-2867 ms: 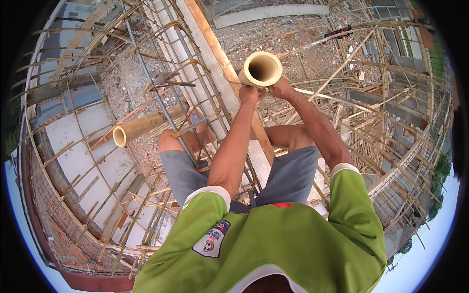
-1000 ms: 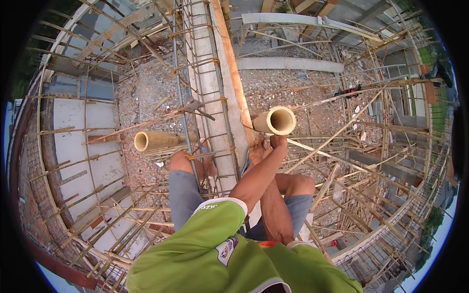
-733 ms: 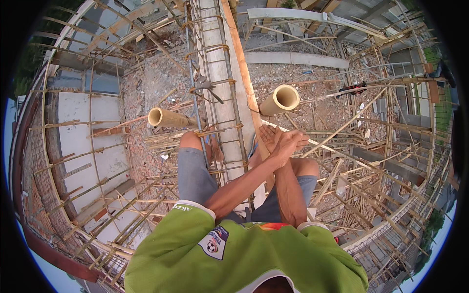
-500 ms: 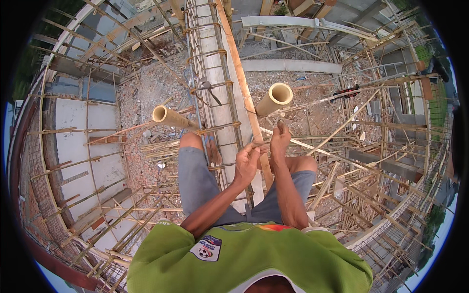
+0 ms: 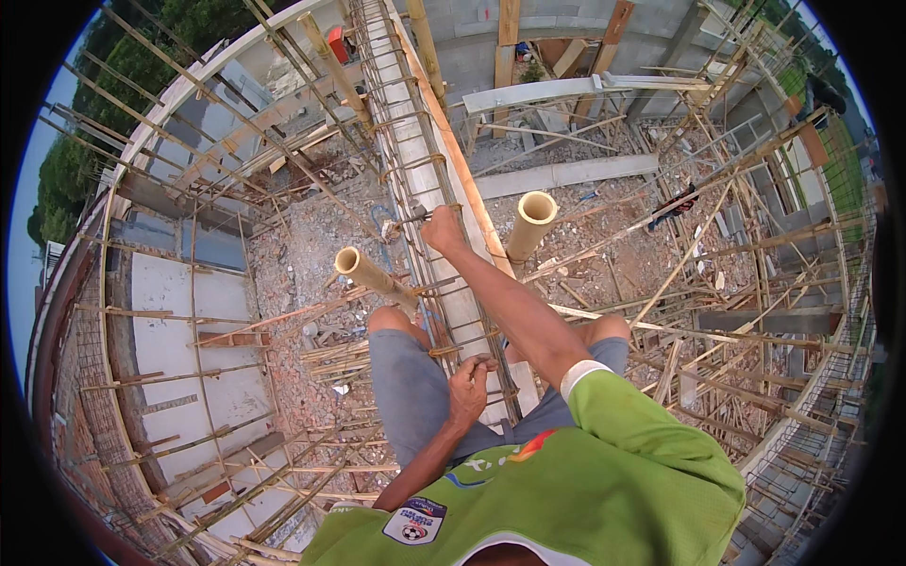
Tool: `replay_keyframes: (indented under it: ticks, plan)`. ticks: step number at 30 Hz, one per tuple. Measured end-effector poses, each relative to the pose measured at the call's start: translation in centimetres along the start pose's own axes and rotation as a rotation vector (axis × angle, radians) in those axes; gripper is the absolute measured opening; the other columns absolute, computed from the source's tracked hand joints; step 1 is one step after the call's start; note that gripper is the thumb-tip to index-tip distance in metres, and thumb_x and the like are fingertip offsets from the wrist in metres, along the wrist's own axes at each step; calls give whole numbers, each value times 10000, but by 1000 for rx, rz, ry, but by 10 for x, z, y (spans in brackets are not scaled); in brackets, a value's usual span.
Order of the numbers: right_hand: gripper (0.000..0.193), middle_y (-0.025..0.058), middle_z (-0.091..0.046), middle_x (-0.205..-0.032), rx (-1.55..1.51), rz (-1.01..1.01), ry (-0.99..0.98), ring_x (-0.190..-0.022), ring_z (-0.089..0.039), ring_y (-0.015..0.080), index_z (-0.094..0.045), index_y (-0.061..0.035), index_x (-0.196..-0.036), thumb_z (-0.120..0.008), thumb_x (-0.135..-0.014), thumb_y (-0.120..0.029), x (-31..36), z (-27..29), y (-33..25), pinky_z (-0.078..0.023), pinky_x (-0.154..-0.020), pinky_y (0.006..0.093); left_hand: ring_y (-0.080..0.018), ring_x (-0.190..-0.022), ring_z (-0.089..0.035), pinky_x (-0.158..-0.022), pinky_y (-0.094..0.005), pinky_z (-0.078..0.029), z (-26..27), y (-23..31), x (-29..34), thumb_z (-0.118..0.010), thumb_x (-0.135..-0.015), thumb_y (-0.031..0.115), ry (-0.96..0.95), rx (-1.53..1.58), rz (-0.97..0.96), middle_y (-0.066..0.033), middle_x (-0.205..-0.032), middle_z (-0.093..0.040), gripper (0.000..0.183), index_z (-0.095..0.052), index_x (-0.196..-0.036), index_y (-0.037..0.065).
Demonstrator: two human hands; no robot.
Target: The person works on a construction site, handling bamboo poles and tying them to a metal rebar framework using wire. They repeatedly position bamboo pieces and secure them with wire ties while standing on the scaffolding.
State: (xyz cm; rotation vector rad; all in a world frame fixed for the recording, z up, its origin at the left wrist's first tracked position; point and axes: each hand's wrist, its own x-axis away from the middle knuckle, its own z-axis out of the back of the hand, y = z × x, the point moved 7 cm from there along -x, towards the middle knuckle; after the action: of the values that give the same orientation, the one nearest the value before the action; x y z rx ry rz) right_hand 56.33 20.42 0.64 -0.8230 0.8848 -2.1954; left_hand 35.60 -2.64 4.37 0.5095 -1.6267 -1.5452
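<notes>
I sit astride a long concrete beam (image 5: 415, 160) wrapped in a rebar cage (image 5: 401, 123), high above a building site. My right hand (image 5: 444, 229) is stretched forward over the cage and closed on a thin dark metal tool (image 5: 408, 220) that points left. My left hand (image 5: 469, 379) is close to my lap, with its fingers curled around a rebar stirrup (image 5: 453, 347). Two bamboo poles with open hollow ends stand up on either side: one (image 5: 534, 213) just right of my right hand, the other (image 5: 363, 272) by my left knee.
Bamboo scaffolding poles (image 5: 661, 283) cross all around and below. Rubble (image 5: 311, 274) and timber planks (image 5: 557, 174) lie on the ground far beneath. A curved wall (image 5: 179, 311) runs on the left, and trees (image 5: 142, 66) stand beyond it.
Both hands were together by the right bamboo pole. My right hand has now reached forward along the rebar cage with the tool, and my left hand has dropped to the rebar by my lap.
</notes>
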Motion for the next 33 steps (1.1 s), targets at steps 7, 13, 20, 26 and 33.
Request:
replay_keyframes:
  ticks: [7, 13, 20, 26, 33]
  plan:
    - [279, 280, -682, -979, -215, 128, -41, -1002, -664, 403, -678, 34, -967, -655, -748, -138, 11, -25, 32, -525, -872, 448, -192, -936, -696, -851, -310, -535, 1, -8, 3, -485, -992, 65, -23, -53, -33, -140, -979, -719, 221, -620, -1114, -61]
    - [253, 298, -670, -873, -26, 167, 21, -896, -668, 435, -677, 44, -922, -639, -812, -181, 8, -24, 18, -524, -800, 493, -203, -910, -710, -826, -316, -544, 4, -19, 2, -490, -984, 81, -14, -78, -79, -163, -961, -723, 233, -617, -1119, -60]
    - [270, 297, -640, -803, -13, 392, 133, -821, -642, 471, -621, 49, -886, -569, -931, -212, 36, 17, -27, -495, -722, 542, -213, -895, -713, -809, -321, -548, 9, -22, -3, -497, -974, 79, 10, -69, -97, -158, -940, -723, 230, -629, -1105, -56]
    - [291, 174, -498, -669, -238, 879, 470, -580, -511, 326, -490, 6, -801, -581, -974, -210, 104, 141, -98, -410, -563, 414, -216, -880, -709, -790, -319, -546, -15, -22, 3, -507, -971, 82, -105, -70, -142, -160, -932, -719, 220, -633, -1092, -52]
    - [298, 242, -629, -1137, -1398, 639, 449, -1061, -650, 363, -522, -43, -917, -438, -1046, -299, 222, 312, -19, -565, -927, 481, -197, -965, -683, -825, -319, -536, -42, -2, -6, -523, -959, 52, -132, 12, -210, -158, -1009, -703, 215, -632, -1117, -45]
